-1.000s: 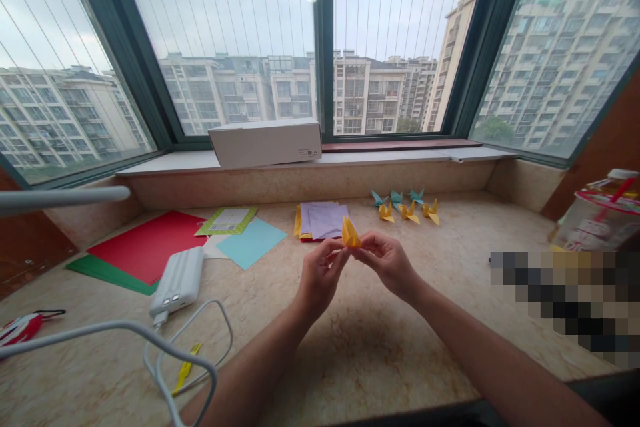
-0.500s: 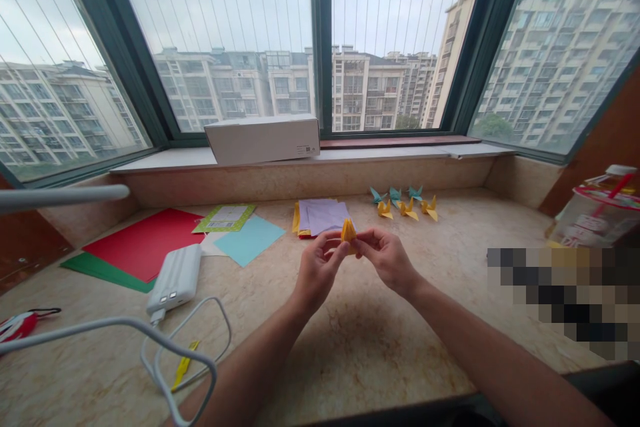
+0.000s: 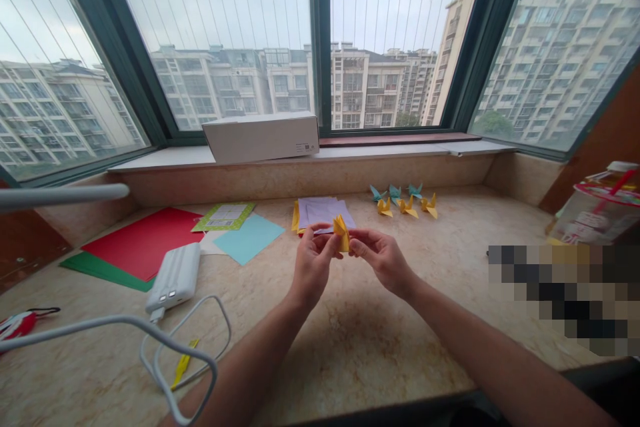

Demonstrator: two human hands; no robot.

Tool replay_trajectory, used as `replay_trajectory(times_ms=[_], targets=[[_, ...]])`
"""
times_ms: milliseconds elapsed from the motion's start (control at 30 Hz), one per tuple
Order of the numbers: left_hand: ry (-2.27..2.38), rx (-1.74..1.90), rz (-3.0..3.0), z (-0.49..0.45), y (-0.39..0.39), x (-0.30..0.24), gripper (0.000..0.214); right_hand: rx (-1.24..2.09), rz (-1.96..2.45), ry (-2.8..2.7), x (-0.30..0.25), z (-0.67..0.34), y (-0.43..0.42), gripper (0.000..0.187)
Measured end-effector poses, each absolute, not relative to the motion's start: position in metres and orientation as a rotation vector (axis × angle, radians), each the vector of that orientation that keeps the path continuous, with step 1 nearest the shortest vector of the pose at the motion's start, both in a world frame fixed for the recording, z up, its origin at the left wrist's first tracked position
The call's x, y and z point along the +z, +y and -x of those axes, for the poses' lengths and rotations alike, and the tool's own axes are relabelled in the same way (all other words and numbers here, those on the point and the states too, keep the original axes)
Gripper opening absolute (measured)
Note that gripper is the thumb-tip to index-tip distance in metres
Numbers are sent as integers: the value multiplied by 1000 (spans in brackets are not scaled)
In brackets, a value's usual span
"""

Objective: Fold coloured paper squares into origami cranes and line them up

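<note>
Above the middle of the countertop, a small folded piece of yellow origami paper (image 3: pixel 341 232) is held upright between my two hands. My left hand (image 3: pixel 314 260) pinches it from the left between thumb and fingers. From the right, my right hand (image 3: pixel 384 259) has its thumb and fingertips closed at the paper's lower edge; the fingertips partly hide that edge. Behind the hands lies a stack of lilac and yellow paper sheets (image 3: pixel 317 213). To its right stand folded yellow cranes (image 3: pixel 408 208) in a row, with teal cranes (image 3: pixel 395 193) behind them.
On the left are red paper (image 3: pixel 145 240), green paper (image 3: pixel 105 271), a light blue sheet (image 3: pixel 250 239) and a white power bank (image 3: pixel 173 277) with a looped cable (image 3: pixel 120 321). A white box (image 3: pixel 263 138) rests on the sill. A plastic cup (image 3: pixel 590 213) stands far right.
The yellow folded paper has turned and shifted slightly left, now showing its side more. Both hands have moved a little with it, and the right fingers sit lower on the paper.
</note>
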State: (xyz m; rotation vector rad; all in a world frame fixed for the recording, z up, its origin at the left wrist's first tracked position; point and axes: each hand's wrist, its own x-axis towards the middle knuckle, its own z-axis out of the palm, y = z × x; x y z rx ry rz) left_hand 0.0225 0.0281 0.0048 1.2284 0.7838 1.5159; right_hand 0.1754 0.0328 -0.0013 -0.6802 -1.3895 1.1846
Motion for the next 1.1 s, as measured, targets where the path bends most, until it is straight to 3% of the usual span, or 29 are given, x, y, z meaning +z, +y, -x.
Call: replay_trajectory(times_ms=[233, 500, 1100], targets=[[848, 1530, -1400, -23, 27, 2, 19, 1128, 713, -1441, -8, -176, 37, 32], [750, 1440, -1342, -23, 26, 3, 25, 881, 732, -1510, -11, -180, 44, 22], [820, 1510, -1401, -20, 31, 4, 19, 901, 662, -1494, -12, -177, 40, 18]])
